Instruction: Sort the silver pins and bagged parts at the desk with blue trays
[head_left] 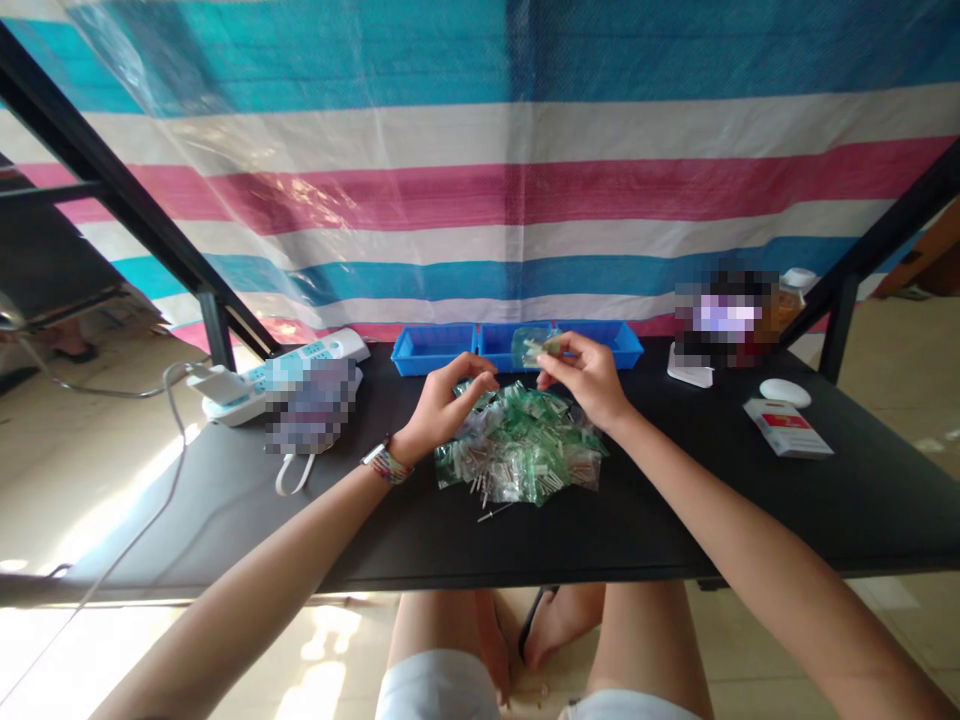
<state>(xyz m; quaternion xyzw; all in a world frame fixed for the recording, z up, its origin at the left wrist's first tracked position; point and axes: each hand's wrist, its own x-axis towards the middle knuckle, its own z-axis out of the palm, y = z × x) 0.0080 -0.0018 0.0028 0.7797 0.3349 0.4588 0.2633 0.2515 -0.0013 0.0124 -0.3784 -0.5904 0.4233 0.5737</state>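
My right hand [589,375] pinches a small green-tinted clear plastic bag [528,347] with pale pieces in it, held up in front of the blue trays. To its left, my left hand [448,398] hovers at the edge of the pile, fingers curved and thumb slightly apart, with nothing visible in it. Below both hands lies a heap of small clear and green plastic bags [525,450] containing thin metal pieces that look like rivets. One loose rivet-like pin [495,513] lies on the black table in front of the heap.
Three joined blue trays [435,350] stand behind the heap on the black table [405,540]. On the left are a white power strip [300,365] with a plugged-in cable and a blurred pouch-like item [319,405]. A small box [787,430], white oval object [784,392] and bottle [793,290] are on the right.
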